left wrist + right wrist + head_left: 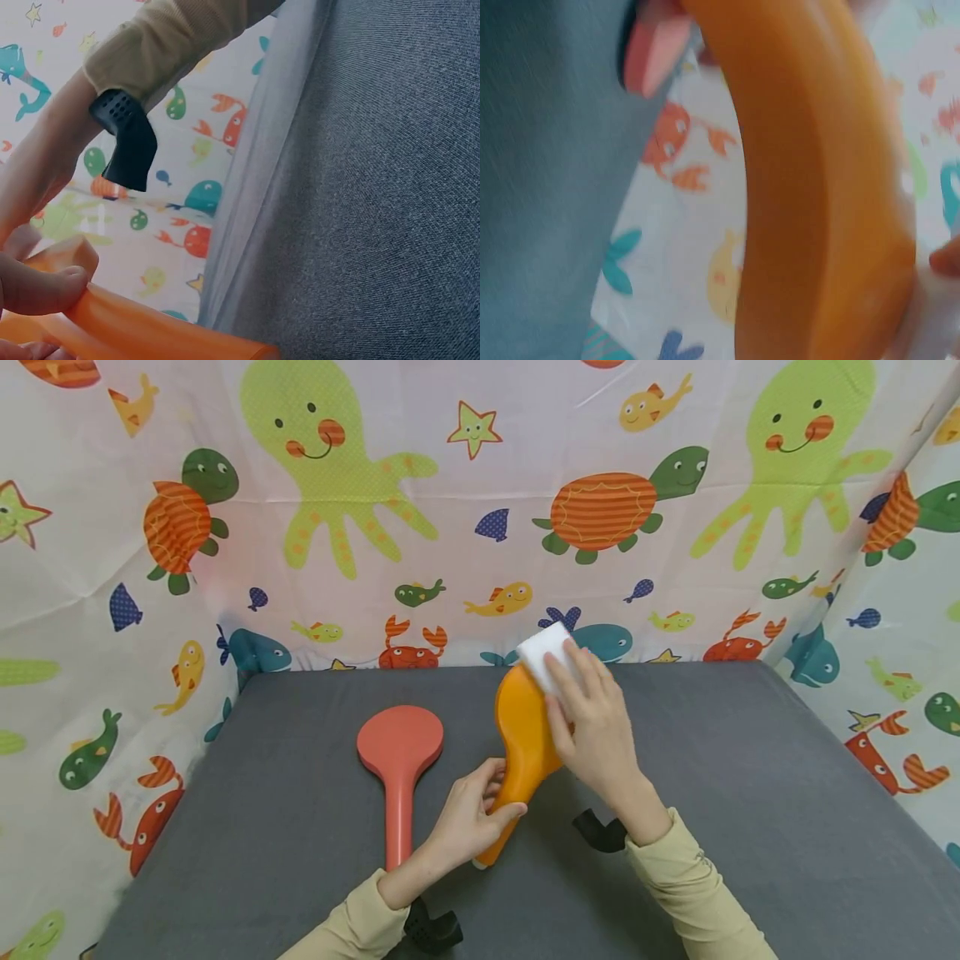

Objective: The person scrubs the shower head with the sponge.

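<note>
My left hand (468, 814) grips the handle of an orange paddle-shaped thing (525, 727) with a wide rounded head, held tilted above the table. In the left wrist view, the thumb (45, 289) lies along its orange handle. My right hand (596, 727) holds a white sponge (546, 652) against the upper right edge of the head. Seen close in the right wrist view, the orange paddle (802, 187) has a curved, smooth side, and the sponge shows only in part at the lower right. A coral-red paddle (401, 739) of similar shape lies left of the hands.
A dark grey cloth covers the table (300, 827). Behind and beside it hangs a white curtain (480, 543) printed with sea animals. Black wrist mounts (600, 831) show below both forearms, and the left one is near the red handle.
</note>
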The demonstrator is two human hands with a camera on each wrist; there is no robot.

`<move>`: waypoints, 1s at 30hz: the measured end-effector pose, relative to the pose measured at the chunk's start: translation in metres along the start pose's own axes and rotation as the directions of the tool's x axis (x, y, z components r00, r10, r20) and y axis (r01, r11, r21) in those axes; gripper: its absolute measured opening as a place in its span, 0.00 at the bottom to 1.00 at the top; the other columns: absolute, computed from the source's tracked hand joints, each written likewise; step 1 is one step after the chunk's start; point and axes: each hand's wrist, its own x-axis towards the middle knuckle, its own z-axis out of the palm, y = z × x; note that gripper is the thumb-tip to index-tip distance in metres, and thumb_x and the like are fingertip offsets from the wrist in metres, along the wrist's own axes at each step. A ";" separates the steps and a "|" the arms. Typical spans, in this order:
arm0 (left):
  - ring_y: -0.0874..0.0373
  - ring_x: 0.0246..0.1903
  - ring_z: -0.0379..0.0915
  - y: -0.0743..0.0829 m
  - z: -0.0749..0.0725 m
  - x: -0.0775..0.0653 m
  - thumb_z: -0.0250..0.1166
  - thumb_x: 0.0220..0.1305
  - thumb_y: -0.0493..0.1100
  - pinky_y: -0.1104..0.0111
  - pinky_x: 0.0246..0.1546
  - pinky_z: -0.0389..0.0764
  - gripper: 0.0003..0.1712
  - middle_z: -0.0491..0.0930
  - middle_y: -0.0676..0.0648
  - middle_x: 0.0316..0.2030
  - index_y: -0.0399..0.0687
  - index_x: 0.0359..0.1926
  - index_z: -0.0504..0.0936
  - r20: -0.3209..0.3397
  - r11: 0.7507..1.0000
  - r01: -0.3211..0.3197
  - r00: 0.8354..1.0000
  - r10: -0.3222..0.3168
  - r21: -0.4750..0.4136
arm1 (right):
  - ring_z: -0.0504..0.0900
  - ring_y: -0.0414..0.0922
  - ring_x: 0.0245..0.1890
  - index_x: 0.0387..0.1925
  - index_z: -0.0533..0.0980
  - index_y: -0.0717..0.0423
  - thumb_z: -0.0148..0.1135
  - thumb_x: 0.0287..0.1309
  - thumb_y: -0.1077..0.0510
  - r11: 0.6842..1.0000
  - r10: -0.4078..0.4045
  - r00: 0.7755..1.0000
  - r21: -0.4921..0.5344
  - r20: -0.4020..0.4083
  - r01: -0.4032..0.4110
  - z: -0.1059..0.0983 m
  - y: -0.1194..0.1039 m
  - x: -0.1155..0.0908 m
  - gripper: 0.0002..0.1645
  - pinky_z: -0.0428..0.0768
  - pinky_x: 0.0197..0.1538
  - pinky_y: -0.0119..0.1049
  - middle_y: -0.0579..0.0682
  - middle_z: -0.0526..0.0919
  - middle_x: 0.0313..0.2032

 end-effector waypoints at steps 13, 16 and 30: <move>0.51 0.42 0.78 0.003 -0.007 0.003 0.66 0.58 0.38 0.58 0.45 0.78 0.24 0.77 0.41 0.46 0.38 0.55 0.71 -0.006 0.997 0.038 0.999 -0.039 -0.060 | 0.59 0.60 0.64 0.61 0.69 0.58 0.50 0.61 0.57 0.977 -0.210 0.977 0.058 0.048 0.207 0.000 -0.009 -0.016 0.26 0.59 0.62 0.56 0.59 0.63 0.64; 0.50 0.42 0.79 0.000 -0.007 0.004 0.65 0.59 0.37 0.61 0.42 0.79 0.24 0.77 0.39 0.46 0.35 0.54 0.70 -0.007 0.994 0.016 1.000 -0.017 -0.105 | 0.58 0.59 0.65 0.61 0.69 0.57 0.44 0.65 0.54 0.939 -0.343 0.929 0.080 0.137 0.335 0.004 -0.019 -0.023 0.25 0.58 0.63 0.54 0.58 0.63 0.65; 0.44 0.44 0.75 0.031 -0.015 0.001 0.62 0.59 0.30 0.60 0.46 0.78 0.24 0.75 0.35 0.47 0.29 0.56 0.67 0.076 0.985 0.037 0.997 -0.024 -0.170 | 0.62 0.58 0.62 0.61 0.69 0.57 0.50 0.60 0.59 0.996 0.037 0.993 0.081 -0.115 -0.027 -0.007 0.016 0.000 0.26 0.61 0.60 0.57 0.58 0.64 0.63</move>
